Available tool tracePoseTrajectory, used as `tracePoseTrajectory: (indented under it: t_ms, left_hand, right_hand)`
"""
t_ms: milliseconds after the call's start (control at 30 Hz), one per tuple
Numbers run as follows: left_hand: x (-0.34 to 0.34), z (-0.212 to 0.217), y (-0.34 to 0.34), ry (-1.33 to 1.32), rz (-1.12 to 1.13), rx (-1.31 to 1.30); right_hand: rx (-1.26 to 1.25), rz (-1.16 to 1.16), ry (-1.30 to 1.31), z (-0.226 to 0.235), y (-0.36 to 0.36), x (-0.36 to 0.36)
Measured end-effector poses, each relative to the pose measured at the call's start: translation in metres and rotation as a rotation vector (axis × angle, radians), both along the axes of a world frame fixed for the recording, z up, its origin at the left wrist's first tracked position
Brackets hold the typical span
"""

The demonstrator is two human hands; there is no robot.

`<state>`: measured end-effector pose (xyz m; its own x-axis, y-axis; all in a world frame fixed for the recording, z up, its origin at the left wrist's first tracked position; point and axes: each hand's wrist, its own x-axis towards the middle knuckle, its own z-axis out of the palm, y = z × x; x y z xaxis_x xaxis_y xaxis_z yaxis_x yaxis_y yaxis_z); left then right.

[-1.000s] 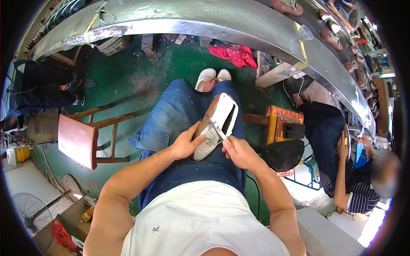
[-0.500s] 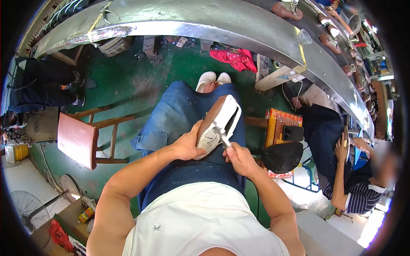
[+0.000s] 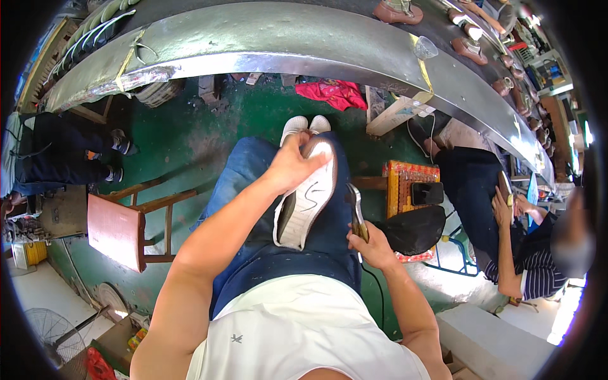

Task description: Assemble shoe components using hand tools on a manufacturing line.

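Observation:
My left hand grips a shoe by its far end, fingers wrapped around it above my lap. The shoe's pale underside faces up and carries a dark curved line. A brown edge shows at its far end, and its rim near me is white. To the right of the shoe, my right hand is closed around a hammer-like metal tool. The tool has a dark head, a shiny curved neck and a yellowish-brown grip, and stands apart from the shoe. My fingers hide part of the grip.
A long metal-edged bench curves across the far side, with brown shoes at its right. A wooden stool stands left. At right are a black phone on an orange seat and a seated person at work.
The shoe has turned over from side up to underside up. My left hand has moved to its far end. My right hand has drawn the tool off the shoe, right and towards me.

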<state>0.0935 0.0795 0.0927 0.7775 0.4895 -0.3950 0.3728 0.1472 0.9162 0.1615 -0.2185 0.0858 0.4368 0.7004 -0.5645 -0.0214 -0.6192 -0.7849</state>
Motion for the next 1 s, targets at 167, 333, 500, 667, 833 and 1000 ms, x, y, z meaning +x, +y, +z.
tracePoseTrajectory:
  t_ms: [167, 333, 500, 667, 833, 1000]
  left_hand:
    - [-0.05, -0.062, -0.008, 0.084, -0.384, 0.277]
    - [-0.043, -0.041, -0.026, 0.212, -0.351, 0.563]
    - [-0.041, -0.041, -0.032, 0.26, -0.296, 0.77]
    - [-0.048, -0.04, -0.042, 0.162, -0.281, 0.828]
    - [-0.053, -0.044, -0.035, 0.163, -0.249, 0.8]
    - [-0.048, -0.043, -0.038, 0.161, -0.238, 0.799]
  right_hand:
    - [0.092, 0.11, -0.085, -0.006, -0.002, -0.001]
    - [0.113, 0.161, -0.023, -0.008, 0.015, 0.001]
    - [-0.011, -0.038, 0.525, 0.014, 0.046, 0.018]
    - [0.322, 0.183, -0.77, -0.011, 0.077, 0.031]
    - [0.04, 0.29, -0.038, 0.033, 0.066, 0.051]
    - [-0.085, -0.17, 0.714, 0.029, 0.064, 0.025]
